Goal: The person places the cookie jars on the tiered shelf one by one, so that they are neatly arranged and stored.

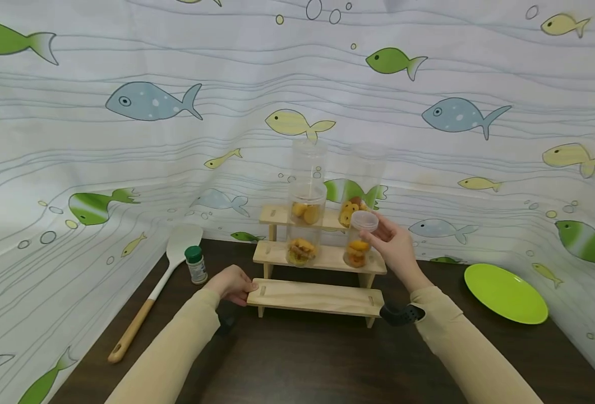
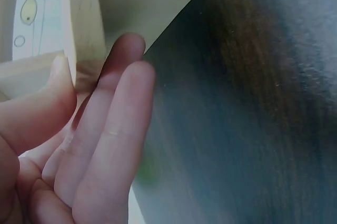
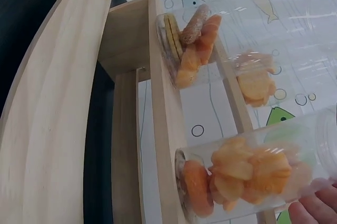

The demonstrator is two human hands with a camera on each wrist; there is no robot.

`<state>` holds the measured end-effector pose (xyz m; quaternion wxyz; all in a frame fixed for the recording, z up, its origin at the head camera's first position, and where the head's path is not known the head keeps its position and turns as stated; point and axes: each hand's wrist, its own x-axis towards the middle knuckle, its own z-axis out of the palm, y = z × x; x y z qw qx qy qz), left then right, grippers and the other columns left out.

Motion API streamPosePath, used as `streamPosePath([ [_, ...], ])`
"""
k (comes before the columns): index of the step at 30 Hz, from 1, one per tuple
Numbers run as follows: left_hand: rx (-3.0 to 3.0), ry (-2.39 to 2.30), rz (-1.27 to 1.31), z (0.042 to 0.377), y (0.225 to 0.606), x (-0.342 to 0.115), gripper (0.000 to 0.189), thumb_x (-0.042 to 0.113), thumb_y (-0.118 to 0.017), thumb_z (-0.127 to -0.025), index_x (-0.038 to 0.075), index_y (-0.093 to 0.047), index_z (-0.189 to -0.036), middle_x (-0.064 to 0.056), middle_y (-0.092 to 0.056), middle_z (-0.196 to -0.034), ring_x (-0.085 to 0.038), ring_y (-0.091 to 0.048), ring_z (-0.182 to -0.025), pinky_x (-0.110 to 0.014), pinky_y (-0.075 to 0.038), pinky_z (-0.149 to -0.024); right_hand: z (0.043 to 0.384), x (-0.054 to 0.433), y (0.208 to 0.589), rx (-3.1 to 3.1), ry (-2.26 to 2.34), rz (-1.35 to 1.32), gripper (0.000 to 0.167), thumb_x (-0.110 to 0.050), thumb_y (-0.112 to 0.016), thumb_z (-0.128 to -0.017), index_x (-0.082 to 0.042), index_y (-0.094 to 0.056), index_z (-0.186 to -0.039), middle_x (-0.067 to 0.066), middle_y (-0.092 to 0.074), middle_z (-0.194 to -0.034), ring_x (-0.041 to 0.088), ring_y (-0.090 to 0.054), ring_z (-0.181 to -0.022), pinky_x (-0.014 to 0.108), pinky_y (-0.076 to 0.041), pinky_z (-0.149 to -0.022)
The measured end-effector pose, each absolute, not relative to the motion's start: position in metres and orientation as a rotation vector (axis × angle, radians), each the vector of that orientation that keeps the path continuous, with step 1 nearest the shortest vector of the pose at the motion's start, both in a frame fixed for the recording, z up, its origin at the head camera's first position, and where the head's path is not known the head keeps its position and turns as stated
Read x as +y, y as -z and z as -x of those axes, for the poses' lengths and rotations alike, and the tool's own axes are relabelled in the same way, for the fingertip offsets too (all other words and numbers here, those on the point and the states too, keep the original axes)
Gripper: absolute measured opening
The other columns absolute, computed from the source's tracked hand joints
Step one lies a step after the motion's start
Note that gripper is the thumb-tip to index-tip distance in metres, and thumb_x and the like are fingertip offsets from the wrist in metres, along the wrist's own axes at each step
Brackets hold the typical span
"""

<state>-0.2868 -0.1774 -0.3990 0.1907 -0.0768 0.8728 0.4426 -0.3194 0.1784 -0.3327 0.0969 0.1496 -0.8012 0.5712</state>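
Observation:
A three-step wooden stand (image 1: 317, 297) holds several tall clear jars with snacks in them. My left hand (image 1: 231, 285) grips the left end of its lowest step, thumb above and fingers beneath. In the left wrist view, the thumb (image 2: 39, 111) presses the wood. My right hand (image 1: 397, 249) holds a clear jar (image 1: 356, 247) near its top, at the right of the middle step; orange pieces lie inside. To its left on that step stands another jar (image 1: 302, 249). Behind, on the top step, are a left jar (image 1: 309, 163) and a right jar (image 1: 368, 168).
Left of the stand are a green-capped shaker bottle (image 1: 196, 265) and a white spatula (image 1: 162, 283) with a wooden handle. A bright green plate (image 1: 505, 293) lies at the right on the dark table (image 1: 297, 359). A fish-patterned sheet (image 1: 257, 62) surrounds the back and sides.

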Motion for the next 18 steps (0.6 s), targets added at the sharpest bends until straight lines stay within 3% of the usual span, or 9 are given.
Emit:
streamPosePath([
  [6,2.574,-1.142,0.191,0.284,0.402,-0.174,0.024,0.008,-0.063,-0.091,-0.013,-0.064,-0.101,-0.015,-0.068,-0.079,-0.023,-0.069,-0.07,-0.038,-0.06,-0.067,0.314,0.183,0.334,-2.38,-1.676,-0.418,0.068,-0.03,-0.067,-0.089,-0.01,-0.036,-0.146,0.011,-0.041,-0.146,0.025,-0.043,-0.132,0.028,-0.044,-0.101],
  [12,2.729,-0.96,0.145,0.277,0.398,-0.176,0.017,0.004,-0.065,-0.088,-0.011,-0.066,-0.097,-0.014,-0.066,-0.076,-0.019,-0.067,-0.063,-0.032,-0.06,-0.059,0.309,0.185,0.331,-2.408,-1.576,-0.44,0.067,-0.033,-0.067,-0.089,-0.008,-0.039,-0.144,0.012,-0.045,-0.144,0.026,-0.044,-0.131,0.035,-0.041,-0.105],
  [18,2.967,-0.81,0.094,0.269,0.387,-0.184,0.016,0.0,-0.06,-0.089,-0.006,-0.069,-0.1,-0.017,-0.069,-0.09,-0.024,-0.067,-0.076,-0.036,-0.059,-0.066,0.302,0.195,0.332,-2.463,-1.263,-0.518,0.063,-0.033,-0.067,-0.089,-0.006,-0.043,-0.141,0.014,-0.048,-0.141,0.033,-0.051,-0.124,0.043,-0.046,-0.1],
])
